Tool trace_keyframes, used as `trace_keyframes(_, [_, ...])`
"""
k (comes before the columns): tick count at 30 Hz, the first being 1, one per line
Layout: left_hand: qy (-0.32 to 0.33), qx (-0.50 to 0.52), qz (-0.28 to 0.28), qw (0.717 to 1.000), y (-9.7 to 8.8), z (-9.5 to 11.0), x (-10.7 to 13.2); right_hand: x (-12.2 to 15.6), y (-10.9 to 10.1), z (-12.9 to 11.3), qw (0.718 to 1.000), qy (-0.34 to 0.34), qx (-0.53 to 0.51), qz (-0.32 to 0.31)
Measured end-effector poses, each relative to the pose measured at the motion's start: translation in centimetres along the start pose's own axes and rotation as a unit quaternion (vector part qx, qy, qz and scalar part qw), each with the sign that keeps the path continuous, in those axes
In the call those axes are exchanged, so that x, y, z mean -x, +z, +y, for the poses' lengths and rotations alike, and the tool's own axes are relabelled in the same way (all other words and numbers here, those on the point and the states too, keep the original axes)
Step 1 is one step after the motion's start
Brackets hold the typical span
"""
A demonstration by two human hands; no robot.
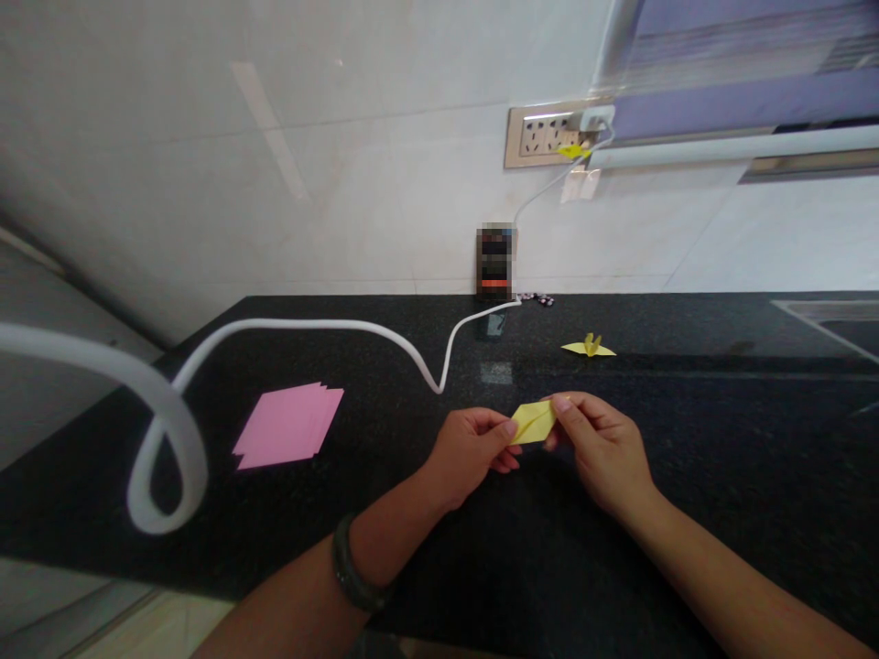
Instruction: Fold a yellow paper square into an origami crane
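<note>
Folded yellow paper [533, 424] sits between left hand [472, 450] and right hand [608, 450], each pinching one end. Probably very light, crisp, easily miscreased or torn; best taken gently by opposite edges.

Left hand [473, 453] left of yellow paper [535, 422], right hand [610, 450] right of it; both pinching, thumbs on top, forearms angled toward it.

Pale tiled wall [391, 192] (faintly glossy) behind black countertop [755, 476].
</note>
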State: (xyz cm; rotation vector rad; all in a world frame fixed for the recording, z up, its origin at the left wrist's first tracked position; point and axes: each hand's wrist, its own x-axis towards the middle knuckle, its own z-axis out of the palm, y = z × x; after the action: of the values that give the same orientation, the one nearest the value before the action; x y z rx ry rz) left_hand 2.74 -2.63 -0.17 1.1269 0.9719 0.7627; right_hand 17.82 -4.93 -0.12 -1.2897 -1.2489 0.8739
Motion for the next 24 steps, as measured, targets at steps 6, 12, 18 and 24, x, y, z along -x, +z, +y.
trace_keyframes(6, [0.044,-0.033,0.006,0.998,0.22,0.10,0.10,-0.07,0.05,0.22,0.999,0.007,0.021,-0.042])
trace_keyframes(12, [0.017,0.031,-0.053,0.998,0.31,0.45,0.35,-0.45,-0.31,0.71,1.000,0.005,0.014,-0.022])
trace_keyframes(18, [-0.005,0.115,-0.060,0.992,0.13,0.34,0.06,-0.43,-0.27,0.84,0.997,-0.028,0.064,-0.026])
trace_keyframes(24, [-0.010,0.038,-0.044,0.998,0.37,0.56,0.38,0.02,-0.12,0.22,0.988,-0.080,0.096,-0.092])
